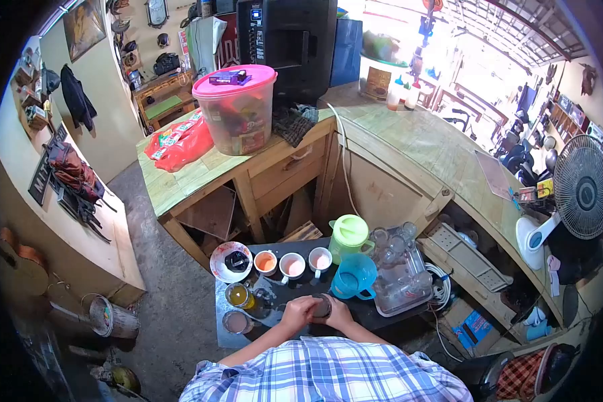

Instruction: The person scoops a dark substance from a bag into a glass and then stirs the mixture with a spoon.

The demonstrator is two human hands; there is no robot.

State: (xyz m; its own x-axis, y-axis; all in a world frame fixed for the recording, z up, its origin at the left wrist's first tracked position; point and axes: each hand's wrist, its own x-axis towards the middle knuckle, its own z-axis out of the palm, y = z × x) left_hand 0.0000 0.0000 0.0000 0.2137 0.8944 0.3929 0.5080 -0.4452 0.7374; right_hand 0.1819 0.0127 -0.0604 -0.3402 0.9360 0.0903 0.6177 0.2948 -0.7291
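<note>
My left hand [298, 311] and my right hand [337, 313] meet over a small dark jar [321, 306] on the low black table [275, 291]. Both hands grip the jar, the left from the side and top, the right from the other side. Just beyond them stand three small cups [293, 264] with pale and orange liquid. A blue plastic pitcher [354, 276] stands right of my hands, and a green-lidded pitcher [349, 234] behind it. To the left sit a glass of yellow liquid [238, 295] and a glass with brownish content [237, 322].
A white plate [230, 262] with a dark item lies left of the cups. A clear tray of upturned glasses [398, 268] sits at the right. Behind are a wooden counter [409, 144], a pink-lidded tub [236, 110], a red bag [180, 143] and a fan [579, 187].
</note>
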